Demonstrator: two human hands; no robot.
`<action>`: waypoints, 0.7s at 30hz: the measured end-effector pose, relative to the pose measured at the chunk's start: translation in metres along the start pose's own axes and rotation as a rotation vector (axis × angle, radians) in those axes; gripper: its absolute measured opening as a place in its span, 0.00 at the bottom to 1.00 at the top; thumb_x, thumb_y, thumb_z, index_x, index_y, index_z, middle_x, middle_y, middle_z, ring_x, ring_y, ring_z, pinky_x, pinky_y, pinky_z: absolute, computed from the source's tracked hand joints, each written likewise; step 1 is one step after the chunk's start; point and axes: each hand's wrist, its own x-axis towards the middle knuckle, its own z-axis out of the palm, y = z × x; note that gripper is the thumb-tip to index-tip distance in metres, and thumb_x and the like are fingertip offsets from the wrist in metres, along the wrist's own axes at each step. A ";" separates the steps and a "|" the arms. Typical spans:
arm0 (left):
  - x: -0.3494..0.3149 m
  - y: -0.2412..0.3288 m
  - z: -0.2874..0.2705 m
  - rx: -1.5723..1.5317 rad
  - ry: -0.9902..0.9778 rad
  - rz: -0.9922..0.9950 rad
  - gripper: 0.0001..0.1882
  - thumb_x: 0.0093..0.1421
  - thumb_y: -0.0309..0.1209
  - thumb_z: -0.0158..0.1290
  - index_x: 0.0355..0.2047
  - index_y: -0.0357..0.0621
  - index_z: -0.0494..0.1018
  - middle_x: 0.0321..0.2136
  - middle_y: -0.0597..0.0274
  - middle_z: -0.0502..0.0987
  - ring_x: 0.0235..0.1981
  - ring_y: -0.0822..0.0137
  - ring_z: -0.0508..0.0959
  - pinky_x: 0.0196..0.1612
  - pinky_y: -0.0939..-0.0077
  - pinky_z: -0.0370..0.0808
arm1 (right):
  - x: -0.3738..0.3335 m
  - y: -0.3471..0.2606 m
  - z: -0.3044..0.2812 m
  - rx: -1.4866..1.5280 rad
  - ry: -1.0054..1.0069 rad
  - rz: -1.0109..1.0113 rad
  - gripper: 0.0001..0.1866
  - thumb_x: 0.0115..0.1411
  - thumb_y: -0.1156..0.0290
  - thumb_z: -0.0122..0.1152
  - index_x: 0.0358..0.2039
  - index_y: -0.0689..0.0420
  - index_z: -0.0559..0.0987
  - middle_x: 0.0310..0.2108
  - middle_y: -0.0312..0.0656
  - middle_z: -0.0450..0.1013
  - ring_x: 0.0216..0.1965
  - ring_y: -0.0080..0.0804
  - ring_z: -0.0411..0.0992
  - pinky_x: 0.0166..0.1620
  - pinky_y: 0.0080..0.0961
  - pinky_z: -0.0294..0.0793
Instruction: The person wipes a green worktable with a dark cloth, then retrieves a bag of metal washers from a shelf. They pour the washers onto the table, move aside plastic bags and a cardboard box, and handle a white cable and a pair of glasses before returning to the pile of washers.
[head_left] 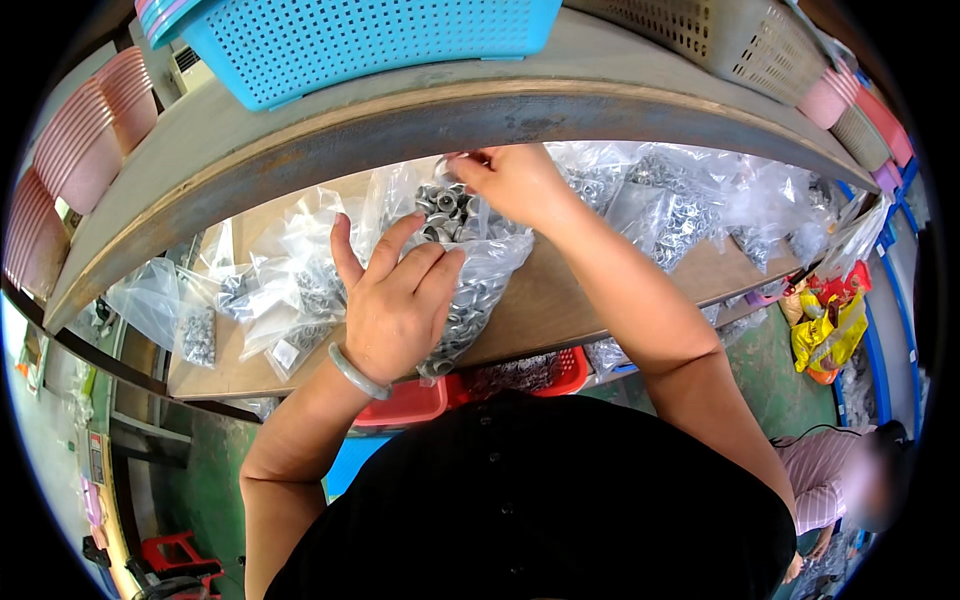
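Note:
An open clear plastic bag (478,290) full of grey metal ring-shaped parts (447,205) sits on the brown shelf board before me. My left hand (393,305), a pale bangle (358,372) on its wrist, lies against the bag's left side with its fingers spread. At the mouth of the bag, just under the upper shelf's edge, my right hand (515,185) has its thumb and fingers closed together. A small greyish thing shows at those fingertips, too little of it to name. The upper shelf hides the far part of the bags.
More bags of metal parts (680,215) lie right and left on the board (560,290). Above runs the upper shelf edge (520,112), bearing a blue basket (370,45) and pink stacked baskets (80,150). Red bins (405,403) stand below. A person (825,470) is at lower right.

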 end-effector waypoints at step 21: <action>-0.020 -0.011 0.004 -0.115 0.066 0.066 0.14 0.39 0.24 0.53 0.30 0.49 0.74 0.31 0.66 0.71 0.43 0.60 0.68 0.52 0.54 0.55 | -0.018 0.043 -0.045 -0.370 -0.259 -0.454 0.18 0.42 0.82 0.54 0.36 0.54 0.75 0.31 0.39 0.69 0.36 0.39 0.65 0.40 0.29 0.67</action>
